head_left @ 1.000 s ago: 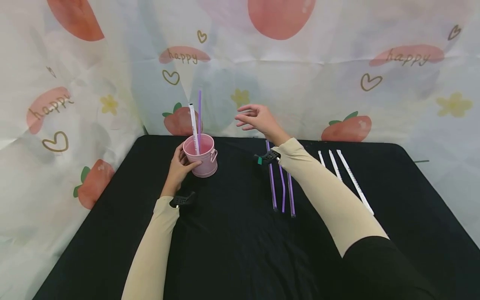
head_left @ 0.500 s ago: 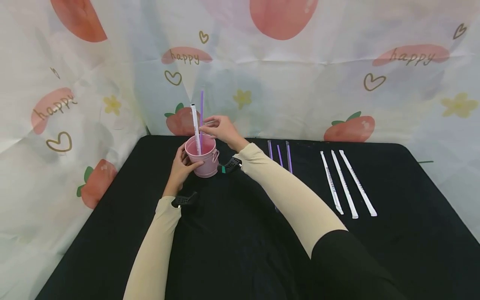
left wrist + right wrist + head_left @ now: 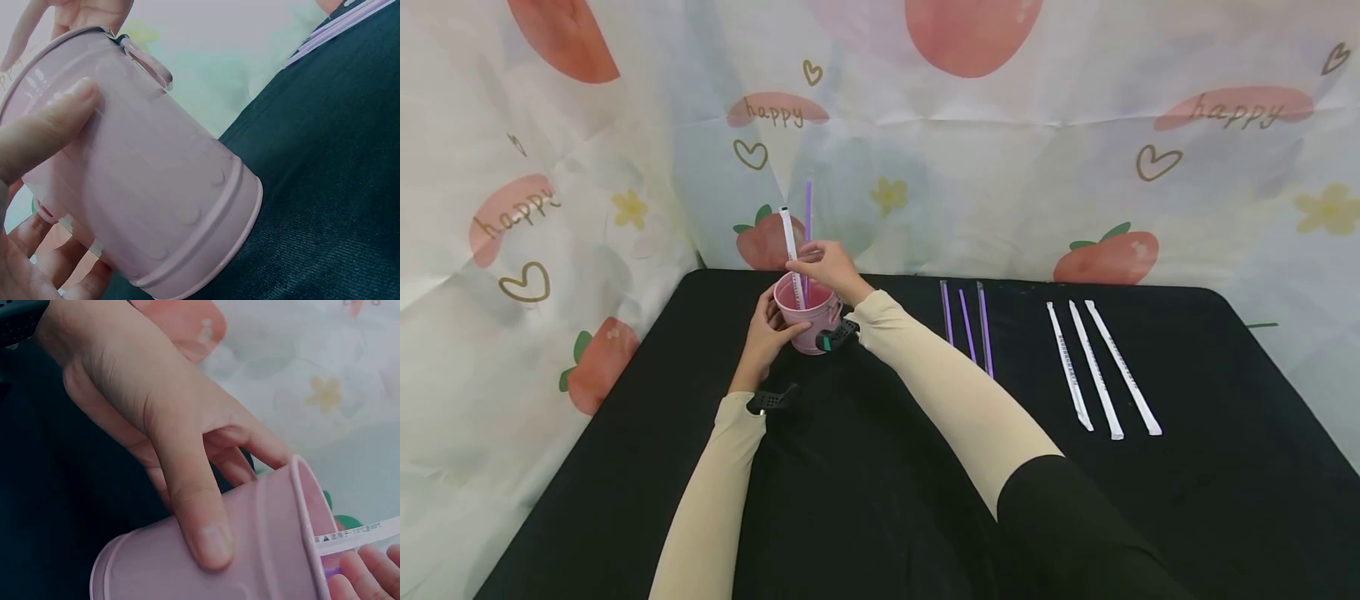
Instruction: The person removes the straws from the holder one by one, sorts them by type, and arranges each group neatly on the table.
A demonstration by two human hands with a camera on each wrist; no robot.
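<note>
A pink bucket (image 3: 808,327) stands near the far left of the black table. My left hand (image 3: 762,337) grips its side, with the thumb (image 3: 59,128) across the wall in the left wrist view. Out of the bucket lean a white paper-wrapped straw (image 3: 787,229) and a taller purple straw (image 3: 808,204). My right hand (image 3: 831,268) is over the bucket's mouth, fingertips pinching the white straw at mid-length and passing in front of the purple one. In the right wrist view, right-hand fingers (image 3: 365,575) appear beside the white straw at the rim.
Several purple straws (image 3: 967,321) lie at the table's middle, partly hidden by my right forearm. Farther right lie 3 white wrapped straws (image 3: 1097,367) side by side. A printed cloth backdrop (image 3: 970,192) hangs behind the black table (image 3: 850,500).
My right hand has come left from above the purple straws to the bucket and taken hold of the white straw, which leans slightly more left. My left hand keeps its grip on the bucket.
</note>
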